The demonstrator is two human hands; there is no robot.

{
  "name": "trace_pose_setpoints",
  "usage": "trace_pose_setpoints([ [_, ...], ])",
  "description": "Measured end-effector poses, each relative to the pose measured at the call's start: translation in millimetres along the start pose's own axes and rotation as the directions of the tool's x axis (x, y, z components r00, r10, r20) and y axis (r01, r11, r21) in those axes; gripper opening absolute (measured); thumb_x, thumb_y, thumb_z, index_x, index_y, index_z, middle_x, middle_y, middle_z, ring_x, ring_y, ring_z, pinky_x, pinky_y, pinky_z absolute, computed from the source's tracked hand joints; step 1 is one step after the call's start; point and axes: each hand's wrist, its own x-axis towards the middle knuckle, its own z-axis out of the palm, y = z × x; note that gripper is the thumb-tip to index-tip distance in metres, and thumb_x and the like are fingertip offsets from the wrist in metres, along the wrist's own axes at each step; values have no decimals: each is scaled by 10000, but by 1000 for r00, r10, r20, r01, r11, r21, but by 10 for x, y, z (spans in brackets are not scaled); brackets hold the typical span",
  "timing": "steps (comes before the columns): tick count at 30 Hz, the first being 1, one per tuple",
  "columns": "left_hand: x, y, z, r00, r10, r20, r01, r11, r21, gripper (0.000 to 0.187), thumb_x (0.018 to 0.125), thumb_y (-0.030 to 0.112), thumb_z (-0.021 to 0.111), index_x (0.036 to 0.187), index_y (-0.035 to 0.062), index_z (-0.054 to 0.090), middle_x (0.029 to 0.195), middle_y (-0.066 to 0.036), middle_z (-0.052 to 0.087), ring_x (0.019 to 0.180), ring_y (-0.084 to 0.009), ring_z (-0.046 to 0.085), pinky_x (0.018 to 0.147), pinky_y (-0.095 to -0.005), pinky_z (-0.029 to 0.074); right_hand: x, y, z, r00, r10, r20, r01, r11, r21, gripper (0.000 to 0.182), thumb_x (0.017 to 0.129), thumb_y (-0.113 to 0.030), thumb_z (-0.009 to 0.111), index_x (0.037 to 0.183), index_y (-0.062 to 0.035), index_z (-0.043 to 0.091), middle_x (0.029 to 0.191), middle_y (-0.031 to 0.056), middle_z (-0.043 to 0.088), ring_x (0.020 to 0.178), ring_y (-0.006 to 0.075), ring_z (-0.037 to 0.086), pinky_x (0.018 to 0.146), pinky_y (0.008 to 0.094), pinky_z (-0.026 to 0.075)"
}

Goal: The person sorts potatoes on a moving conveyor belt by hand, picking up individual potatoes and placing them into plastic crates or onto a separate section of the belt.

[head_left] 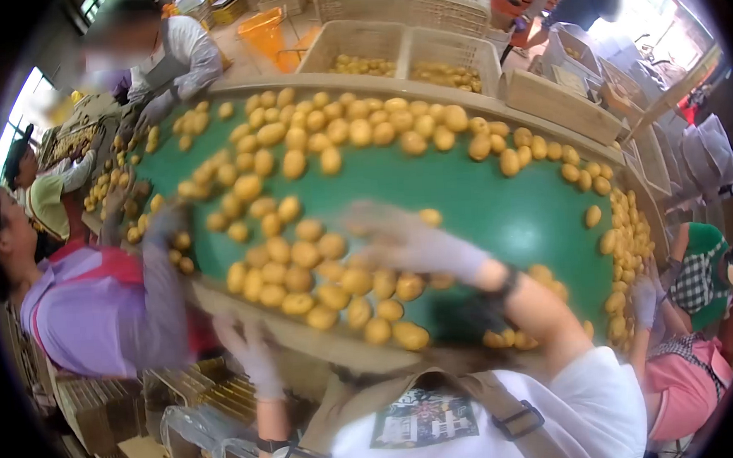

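Observation:
My right hand, in a pale glove, reaches over the green belt just above a cluster of round yellow fruits or potatoes. Its fingers are stretched out but blurred, and nothing shows in them. Below the belt's near edge, my left hand, also gloved, hangs with its fingers apart and holds nothing. More of the yellow produce lies in a band along the far side of the belt and curves down its right side.
A co-worker in purple reaches onto the belt from the left. Another co-worker leans in at the far left. Crates with produce stand behind the belt. Co-workers' hands are at the right edge; boxes lie below left.

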Motion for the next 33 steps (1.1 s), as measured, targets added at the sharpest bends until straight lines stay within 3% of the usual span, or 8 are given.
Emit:
trace_pose_setpoints([
  [5,-8,1093,188,748,491,447,-500,859,-107,431,854,86,665,1282,38,643,1338,-184,590,1321,-382,502,1151,-495,362,-1868,-45,-684,759,311,-573,-543,788,-291,321,918,-177,683,1227,-99,649,1426,194,546,1337,445,471,1134,478,384],
  [8,-92,1437,599,352,751,558,-648,626,-434,434,827,153,703,1254,87,668,1283,-153,629,1287,-376,528,1129,-513,386,-3704,412,-783,799,291,-526,-571,96,-815,406,961,-182,630,1355,-95,587,1454,199,508,1328,406,487,1125,469,397],
  [11,-375,1754,966,-82,783,617,-707,391,-590,507,814,225,707,1308,136,636,1318,-122,596,1319,-360,487,1138,-554,353,-3838,186,-387,303,722,-622,-714,604,354,552,963,-231,637,1458,-44,480,1451,221,497,1362,363,473,1126,445,402],
  [15,-535,1971,1230,-380,697,608,-749,153,-644,609,781,292,710,1369,193,591,1311,-104,562,1310,-338,463,1137,-566,334,-2901,-66,-79,304,764,-569,-686,590,425,751,970,-318,649,1549,17,307,1507,224,445,1390,320,448,1134,390,399],
  [20,-276,1814,1388,-248,688,682,-827,217,-519,438,708,257,711,1142,206,673,1141,-79,614,1143,-321,534,1018,-512,420,-1599,171,199,655,606,-453,-404,786,467,680,1004,-293,624,1566,-71,312,1349,169,575,1133,261,619,956,358,513],
  [24,612,1346,1249,49,747,663,-922,289,-258,216,638,216,707,847,165,687,975,-76,604,978,-316,570,877,-459,450,-870,147,13,960,218,-175,-223,975,-13,441,1010,-324,592,1393,-108,559,1118,158,688,965,266,668,859,391,532],
  [28,1243,904,728,569,443,693,-820,367,439,298,710,208,713,1003,157,733,1209,-141,598,1232,-414,489,1044,-534,377,-289,821,-780,872,-41,-488,-269,793,-547,245,959,-287,577,921,-71,686,998,172,705,867,331,699,732,449,550],
  [33,844,858,299,683,489,543,-718,588,373,437,831,261,707,1247,132,667,1394,-189,540,1359,-431,422,1135,-585,302,-171,1215,-1011,760,395,-515,-649,431,-627,319,836,-176,641,1153,-142,648,1037,222,681,968,421,650,895,503,498],
])
